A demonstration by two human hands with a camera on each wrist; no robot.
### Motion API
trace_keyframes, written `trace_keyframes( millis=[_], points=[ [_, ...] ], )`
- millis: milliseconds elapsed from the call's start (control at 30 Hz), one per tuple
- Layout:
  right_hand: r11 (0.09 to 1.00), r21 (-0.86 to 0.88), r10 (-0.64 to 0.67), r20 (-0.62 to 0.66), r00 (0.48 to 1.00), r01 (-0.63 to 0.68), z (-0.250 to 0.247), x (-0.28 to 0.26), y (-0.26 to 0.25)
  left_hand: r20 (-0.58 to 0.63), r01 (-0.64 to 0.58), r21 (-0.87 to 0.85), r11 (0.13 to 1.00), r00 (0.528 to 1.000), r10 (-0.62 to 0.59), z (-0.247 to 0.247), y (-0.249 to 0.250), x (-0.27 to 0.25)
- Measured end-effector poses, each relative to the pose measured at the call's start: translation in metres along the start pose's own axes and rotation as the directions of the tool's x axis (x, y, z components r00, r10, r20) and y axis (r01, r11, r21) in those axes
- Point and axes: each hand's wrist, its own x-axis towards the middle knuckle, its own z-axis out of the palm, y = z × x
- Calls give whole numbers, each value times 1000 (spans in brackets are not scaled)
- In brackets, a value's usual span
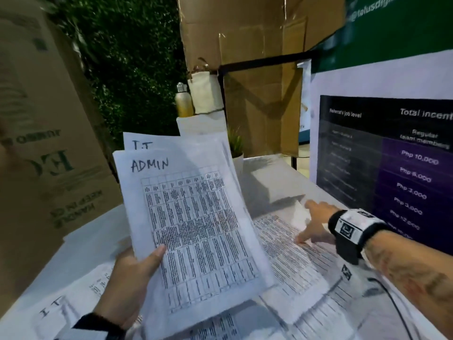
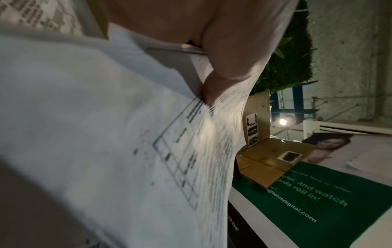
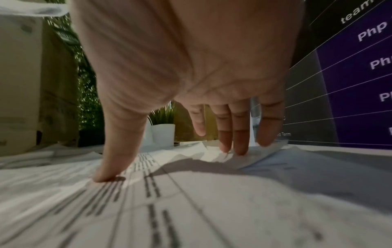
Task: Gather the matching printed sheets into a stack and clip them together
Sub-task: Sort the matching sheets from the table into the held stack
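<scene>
My left hand (image 1: 137, 271) holds up a stack of printed sheets (image 1: 196, 231) above the table, thumb on the front page. That page carries a printed table and the handwritten word ADMIN; a sheet marked I.T (image 1: 141, 143) peeks out behind it. In the left wrist view the thumb (image 2: 216, 87) presses on the stack (image 2: 127, 134). My right hand (image 1: 315, 223) lies spread on a printed sheet on the table (image 1: 289, 256), straight fingers and thumb touching the paper. In the right wrist view the thumb (image 3: 110, 167) and fingertips (image 3: 239, 147) rest on that sheet (image 3: 191, 201).
More printed sheets (image 1: 73, 307) lie scattered over the white table, one marked I.T. A small potted plant (image 1: 236, 153) stands behind the stack. Cardboard boxes (image 1: 49, 143) rise at left and back. A purple incentive poster (image 1: 392, 168) stands at right. A bottle (image 1: 182, 100) sits at the back.
</scene>
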Motion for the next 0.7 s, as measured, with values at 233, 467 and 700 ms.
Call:
trace_keyframes(
  millis=[233, 467, 700],
  points=[
    [1000, -22, -3, 68, 998, 5, 0, 2, -1, -43, 65, -94, 994, 997, -69, -4, -13, 2],
    [1000, -19, -15, 88, 996, 17, 1, 2, -4, 6, 89, -112, 990, 996, -88, -2, -20, 2],
    [820, 555, -52, -178, 983, 144, -19, 18, 13, 0, 132, -285, 949, 990, -138, -14, -29, 9]
  ],
)
